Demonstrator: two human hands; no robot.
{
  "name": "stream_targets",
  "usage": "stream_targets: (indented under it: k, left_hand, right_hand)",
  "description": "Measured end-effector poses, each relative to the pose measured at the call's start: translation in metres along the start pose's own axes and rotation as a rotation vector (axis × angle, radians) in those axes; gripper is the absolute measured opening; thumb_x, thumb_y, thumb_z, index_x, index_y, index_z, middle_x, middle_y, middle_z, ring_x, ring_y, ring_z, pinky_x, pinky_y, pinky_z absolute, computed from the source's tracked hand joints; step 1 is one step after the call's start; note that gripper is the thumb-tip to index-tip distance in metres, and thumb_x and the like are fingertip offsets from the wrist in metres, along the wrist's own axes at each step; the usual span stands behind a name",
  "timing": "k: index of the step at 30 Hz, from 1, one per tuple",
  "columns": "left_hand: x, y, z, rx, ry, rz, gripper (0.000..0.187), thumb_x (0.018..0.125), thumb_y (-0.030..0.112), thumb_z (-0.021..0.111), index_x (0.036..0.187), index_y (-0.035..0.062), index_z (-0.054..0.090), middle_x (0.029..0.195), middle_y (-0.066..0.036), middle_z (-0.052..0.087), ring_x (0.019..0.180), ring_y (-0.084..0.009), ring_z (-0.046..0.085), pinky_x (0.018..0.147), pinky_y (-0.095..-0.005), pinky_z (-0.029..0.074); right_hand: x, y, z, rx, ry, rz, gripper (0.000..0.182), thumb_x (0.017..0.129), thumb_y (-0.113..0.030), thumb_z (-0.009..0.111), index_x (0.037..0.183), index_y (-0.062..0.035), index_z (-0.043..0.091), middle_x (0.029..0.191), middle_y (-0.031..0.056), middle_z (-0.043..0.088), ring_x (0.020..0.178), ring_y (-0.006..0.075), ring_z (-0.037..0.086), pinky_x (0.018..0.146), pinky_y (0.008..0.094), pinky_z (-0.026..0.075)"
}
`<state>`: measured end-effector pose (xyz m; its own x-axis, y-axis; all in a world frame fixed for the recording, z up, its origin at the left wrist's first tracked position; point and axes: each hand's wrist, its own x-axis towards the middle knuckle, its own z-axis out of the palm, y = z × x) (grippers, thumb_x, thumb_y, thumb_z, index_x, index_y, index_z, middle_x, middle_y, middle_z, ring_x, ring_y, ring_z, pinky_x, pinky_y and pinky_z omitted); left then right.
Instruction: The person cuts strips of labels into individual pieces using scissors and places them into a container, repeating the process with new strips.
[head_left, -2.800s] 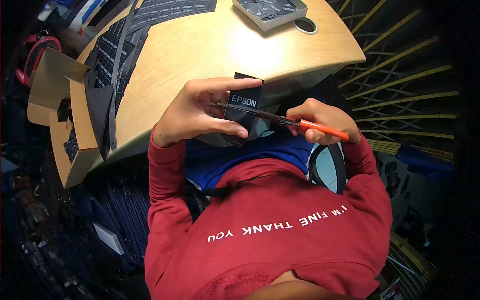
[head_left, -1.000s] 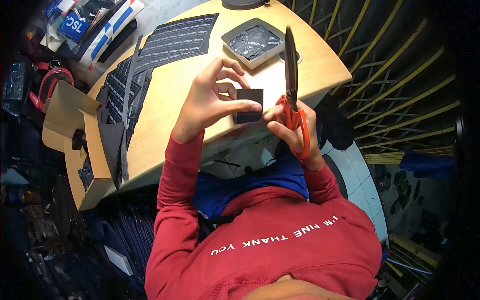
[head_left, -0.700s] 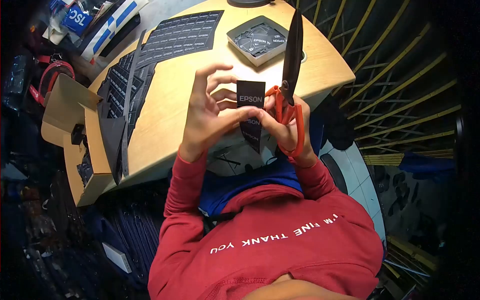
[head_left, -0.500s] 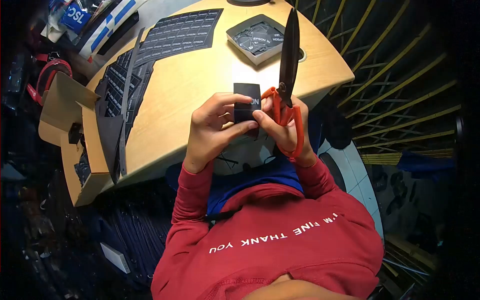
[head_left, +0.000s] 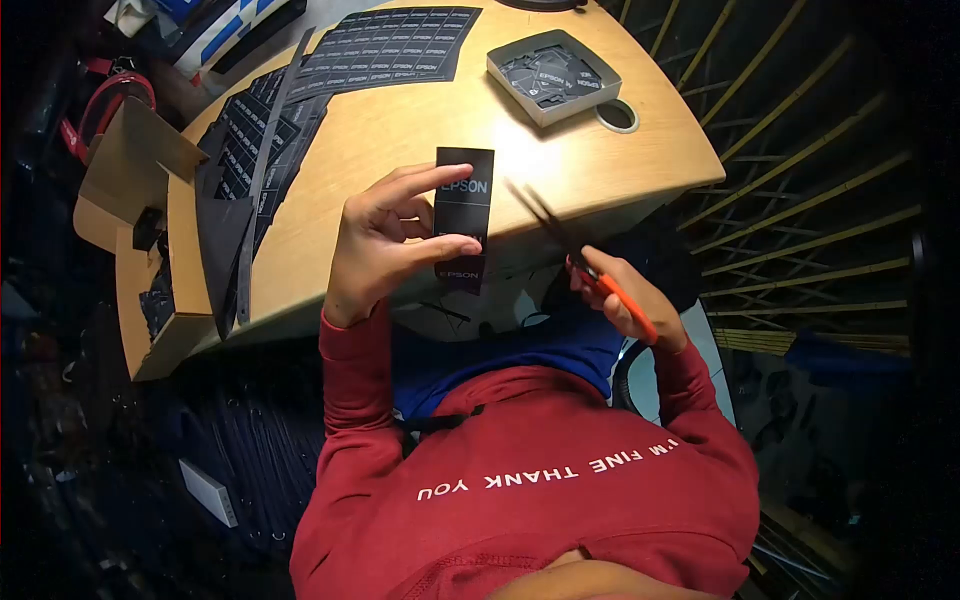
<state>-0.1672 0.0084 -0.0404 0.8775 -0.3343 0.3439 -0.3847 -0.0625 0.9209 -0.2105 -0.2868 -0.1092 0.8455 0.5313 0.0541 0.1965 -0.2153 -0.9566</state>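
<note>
Between the thumb and index finger of my left hand (head_left: 385,235) is a black strip of labels (head_left: 463,212) printed with EPSON in pale letters. The strip hangs upright over the table's front edge. My right hand (head_left: 632,295) is closed around the orange handles of a pair of scissors (head_left: 625,300). Their dark blades point up and left toward the strip, apart from it; the tips are slightly parted and blurred. Beyond my hands, a shallow open box (head_left: 548,113) on the table holds many loose cut EPSON labels (head_left: 560,75).
Uncut label sheets (head_left: 385,48) lie on the wooden table (head_left: 380,130), with a long metal ruler (head_left: 262,170) across other sheets. An open cardboard box (head_left: 190,245) with dark pieces inside stands at the left edge. A tape roll (head_left: 622,117) sits near the shallow box. Yellow-edged lattice bars (head_left: 800,190) rise at right.
My hands have moved apart. The scissors swung from upright to pointing left, low on the right, and their blades parted. The strip now faces up with more of its length visible.
</note>
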Motion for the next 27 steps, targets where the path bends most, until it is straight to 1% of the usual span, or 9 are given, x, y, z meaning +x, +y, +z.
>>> stream_targets:
  k: [2,3,5,6,9,13,18,25,27]
  left_hand:
    - [0.0,0.0,0.0,-0.057,-0.061,-0.058,0.058,0.065,-0.004,0.083,0.12,0.0016,0.064,0.117,-0.011,0.061,0.065,-0.0026,0.058,0.057,-0.016,0.045]
    - [0.0,0.0,0.0,-0.059,-0.064,-0.061,0.058,0.065,-0.004,0.083,0.12,0.0016,0.064,0.117,-0.011,0.061,0.065,-0.0026,0.058,0.057,-0.016,0.045]
    - [0.0,-0.001,-0.002,-0.077,-0.201,-0.152,0.059,0.066,-0.003,0.083,0.121,0.002,0.064,0.115,-0.01,0.062,0.065,-0.0031,0.058,0.057,-0.0166,0.045]
    - [0.002,0.005,-0.005,0.005,-0.274,-0.258,0.063,0.063,-0.009,0.082,0.122,-0.003,0.061,0.118,-0.011,0.059,0.092,-0.0139,0.064,0.073,-0.0232,0.051]
    - [0.004,0.01,-0.004,0.008,-0.367,-0.224,0.061,0.063,-0.009,0.082,0.12,-0.0023,0.063,0.117,-0.011,0.059,0.093,-0.0146,0.064,0.075,-0.0241,0.052]
    - [0.003,0.012,-0.001,-0.031,-0.38,-0.325,0.061,0.062,-0.009,0.082,0.12,-0.0026,0.063,0.115,-0.011,0.06,0.095,-0.0153,0.064,0.078,-0.0255,0.052]
    - [0.003,0.006,0.001,-0.044,-0.415,-0.24,0.062,0.061,-0.009,0.082,0.12,-0.0026,0.063,0.115,-0.013,0.061,0.104,-0.0191,0.061,0.085,-0.0288,0.052]
    - [0.002,0.002,0.003,-0.034,-0.407,-0.229,0.062,0.06,-0.008,0.082,0.119,-0.0025,0.063,0.116,-0.013,0.061,0.105,-0.0199,0.061,0.086,-0.0297,0.051]
    - [0.002,0.0,0.004,-0.051,-0.392,-0.162,0.06,0.063,-0.002,0.085,0.119,0.0046,0.066,0.109,-0.004,0.062,0.066,-0.0008,0.048,0.054,-0.0165,0.039]
  right_hand:
    - [-0.001,-0.009,-0.007,-0.071,-0.169,0.011,0.085,0.078,-0.083,0.041,0.087,0.0007,0.051,0.065,0.0089,0.052,0.058,0.0205,0.053,0.054,0.0342,0.041]
    - [-0.001,-0.012,-0.008,-0.068,-0.167,0.014,0.085,0.078,-0.083,0.041,0.087,0.0007,0.051,0.065,0.0089,0.052,0.058,0.0205,0.053,0.054,0.0342,0.041]
    - [0.001,-0.018,-0.007,-0.055,-0.193,0.012,0.084,0.078,-0.082,0.044,0.087,0.0011,0.052,0.066,0.0088,0.054,0.058,0.0207,0.054,0.055,0.0334,0.042]
    - [0.002,-0.021,-0.012,-0.052,-0.251,0.046,0.084,0.078,-0.081,0.045,0.087,0.0017,0.053,0.068,0.0096,0.056,0.06,0.0209,0.055,0.056,0.033,0.044]
    - [0.005,-0.027,-0.013,-0.019,-0.274,0.044,0.083,0.079,-0.08,0.046,0.086,0.0022,0.054,0.068,0.0096,0.056,0.06,0.0211,0.055,0.057,0.0329,0.044]
    - [0.009,-0.029,-0.015,-0.021,-0.321,0.031,0.079,0.082,-0.075,0.048,0.086,0.0028,0.055,0.067,0.0096,0.056,0.059,0.0212,0.055,0.056,0.0335,0.044]
    - [0.01,-0.026,-0.013,-0.042,-0.322,-0.025,0.075,0.086,-0.072,0.044,0.081,0.0023,0.054,0.063,0.0098,0.053,0.056,0.0234,0.052,0.054,0.034,0.041]
    - [0.01,-0.028,-0.013,-0.041,-0.326,-0.029,0.075,0.087,-0.072,0.042,0.078,0.002,0.051,0.058,0.0095,0.045,0.052,0.0226,0.043,0.051,0.0357,0.037]
    - [0.011,-0.028,-0.012,-0.036,-0.322,-0.019,0.076,0.087,-0.072,0.042,0.077,0.0021,0.051,0.057,0.0097,0.044,0.051,0.0233,0.041,0.05,0.0361,0.036]
